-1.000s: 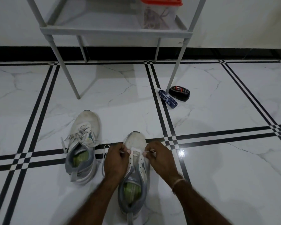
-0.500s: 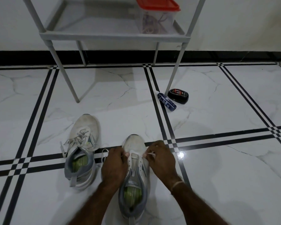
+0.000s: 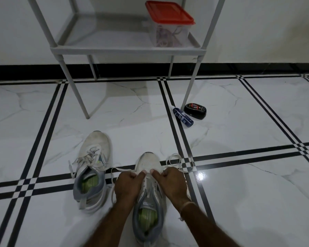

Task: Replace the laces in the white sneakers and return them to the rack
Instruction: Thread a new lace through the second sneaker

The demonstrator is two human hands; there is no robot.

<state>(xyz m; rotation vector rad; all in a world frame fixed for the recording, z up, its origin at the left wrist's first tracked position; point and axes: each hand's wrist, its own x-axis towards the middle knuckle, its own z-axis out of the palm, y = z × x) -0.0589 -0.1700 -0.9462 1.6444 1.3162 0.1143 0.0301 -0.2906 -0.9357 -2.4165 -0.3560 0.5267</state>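
Down at six o'clock, both hands are curled tight over the near sneaker (image 3: pixel 147 162) on the floor (image 3: pixel 132 129). The left hand (image 3: pixel 130 186) and the right hand (image 3: pixel 169 184) each pinch a run of the white lace (image 3: pixel 120 168) by the lowest eyelets. The second sneaker (image 3: pixel 96 142) lies at eight o'clock, loosely laced. The rack (image 3: pixel 127 50) stands at twelve, with a red-lidded box (image 3: pixel 169 18) on its shelf.

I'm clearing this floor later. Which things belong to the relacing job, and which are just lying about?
Job: the sneaker being laced; its white lace, pinched by the left hand and right hand; the second sneaker; the rack; likely the red-lidded box on it, which seems to hold laces.
Lying about: the blue tube and black oval case by the rack's leg.
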